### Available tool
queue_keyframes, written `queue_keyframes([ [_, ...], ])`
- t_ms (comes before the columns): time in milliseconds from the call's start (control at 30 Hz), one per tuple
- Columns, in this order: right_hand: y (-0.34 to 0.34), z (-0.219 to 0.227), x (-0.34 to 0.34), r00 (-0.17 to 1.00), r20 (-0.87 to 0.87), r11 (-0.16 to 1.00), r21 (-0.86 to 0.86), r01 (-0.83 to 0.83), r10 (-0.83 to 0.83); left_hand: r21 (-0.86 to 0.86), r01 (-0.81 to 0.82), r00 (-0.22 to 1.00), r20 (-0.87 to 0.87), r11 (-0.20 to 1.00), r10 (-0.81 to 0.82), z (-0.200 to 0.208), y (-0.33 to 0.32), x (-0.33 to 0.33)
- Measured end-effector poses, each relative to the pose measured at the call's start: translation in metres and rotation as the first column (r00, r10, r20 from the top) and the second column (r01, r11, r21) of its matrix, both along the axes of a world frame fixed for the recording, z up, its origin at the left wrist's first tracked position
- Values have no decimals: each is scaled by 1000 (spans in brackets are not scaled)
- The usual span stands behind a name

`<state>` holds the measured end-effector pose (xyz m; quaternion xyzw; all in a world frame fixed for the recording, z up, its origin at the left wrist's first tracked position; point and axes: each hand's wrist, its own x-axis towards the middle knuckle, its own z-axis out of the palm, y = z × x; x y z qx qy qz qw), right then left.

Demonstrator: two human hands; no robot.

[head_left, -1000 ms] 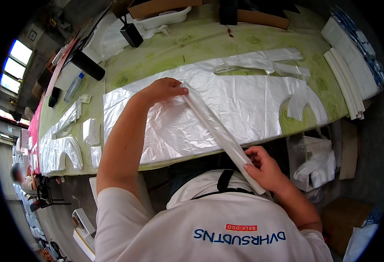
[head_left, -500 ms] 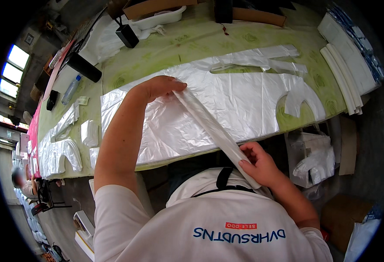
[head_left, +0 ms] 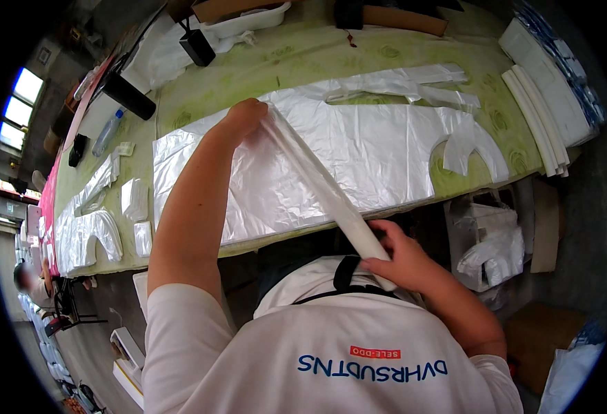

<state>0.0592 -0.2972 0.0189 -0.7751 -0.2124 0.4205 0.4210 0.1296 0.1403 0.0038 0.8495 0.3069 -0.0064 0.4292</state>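
A long, narrow folded strip of whitish plastic film (head_left: 317,185) runs slantwise between my hands. My left hand (head_left: 248,117) is closed around its far end, over the table. Near my waist, past the table's front edge, my right hand (head_left: 403,259) pinches the near end between thumb and fingers. Beneath the strip, a large sheet of shiny translucent plastic (head_left: 379,148) lies flat, cut like a garment, with long strips at the far right and a curved opening at the right end. My left forearm hides part of its left side.
The table (head_left: 283,58) has a green patterned cover. At left lie another plastic garment (head_left: 96,238), small folded white packets (head_left: 135,200), a bottle (head_left: 108,132) and a black cylinder (head_left: 130,96). White rolls (head_left: 534,121) lie at right. Below stands a bin of plastic (head_left: 490,248). A person (head_left: 33,279) sits far left.
My left hand has moved slightly farther out over the table with the strip's far end. My right hand has shifted a little left, still holding the near end. The whole view has shifted slightly.
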Motion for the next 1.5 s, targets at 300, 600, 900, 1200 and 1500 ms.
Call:
queue_keyframes([
  [300, -182, 16, -30, 990, -140, 924, -381, -24, -32, 172, 68, 998, -3, 983, -69, 2, -8, -4],
  [600, -208, 11, -26, 980, -13, 971, -140, 194, -198, 379, -239, 870, 492, 894, 24, -9, -24, -28],
  [900, -81, 31, 82, 798, 596, 993, -6, -114, 95, 571, 685, 555, -6, 453, -832, 8, -153, -155],
  [1200, 39, 5, 160, 444, 875, 982, -160, -105, 190, 686, 554, 576, 93, 472, -812, -2, -152, -173],
  [1500, 70, -2, 114, 156, 985, 949, -21, -315, 74, 566, 554, 645, 172, 610, -745, 14, -164, -183],
])
